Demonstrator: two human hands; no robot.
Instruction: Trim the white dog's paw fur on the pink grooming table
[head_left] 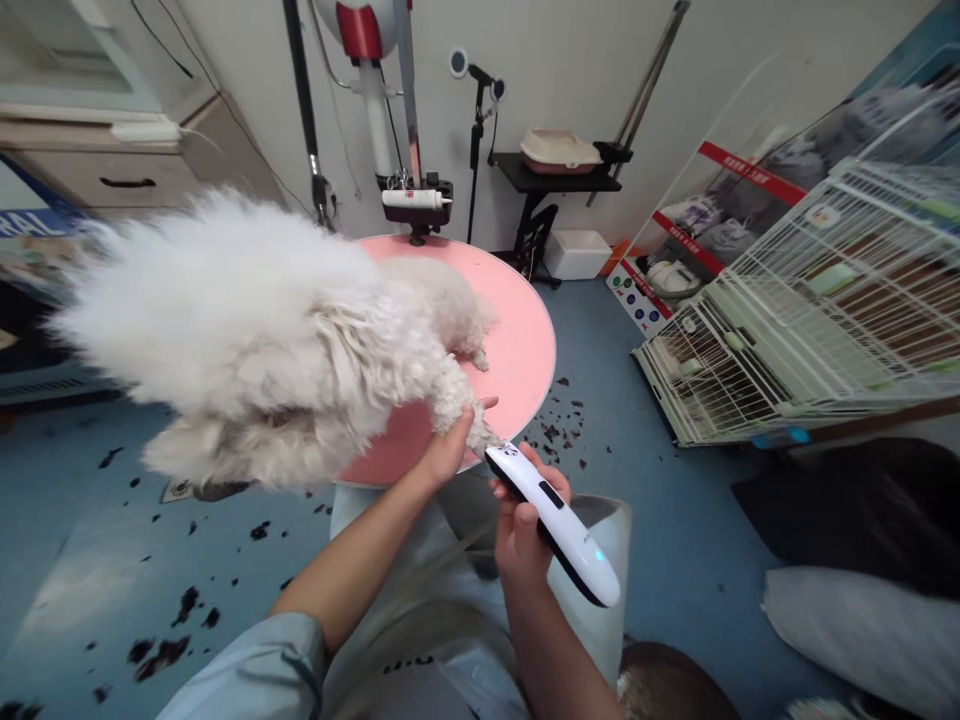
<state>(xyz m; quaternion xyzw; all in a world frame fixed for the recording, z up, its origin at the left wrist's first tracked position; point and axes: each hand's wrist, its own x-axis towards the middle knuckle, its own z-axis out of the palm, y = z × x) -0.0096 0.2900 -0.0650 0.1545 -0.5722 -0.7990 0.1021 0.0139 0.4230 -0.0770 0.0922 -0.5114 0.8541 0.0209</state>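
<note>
A fluffy white dog (247, 330) is on a round pink grooming table (521, 330), its head toward the left and one leg reaching toward me. My left hand (451, 445) is closed around the lower part of that foreleg (452, 388). In my right hand (525, 520) is a white and black hair clipper (559, 520) with a small lit blue light. The clipper's head touches or nearly touches the fur at the paw, just right of my left fingers. Exactly where the blade meets the fur is too small to tell.
Behind the table stand a dryer (367, 60) and a metal post holding a small tray with a white bottle (412, 200). A wire cage (810, 310) stands at the right. Dark hair clumps (161, 655) lie on the blue floor. A drawer cabinet (112, 175) is at the left.
</note>
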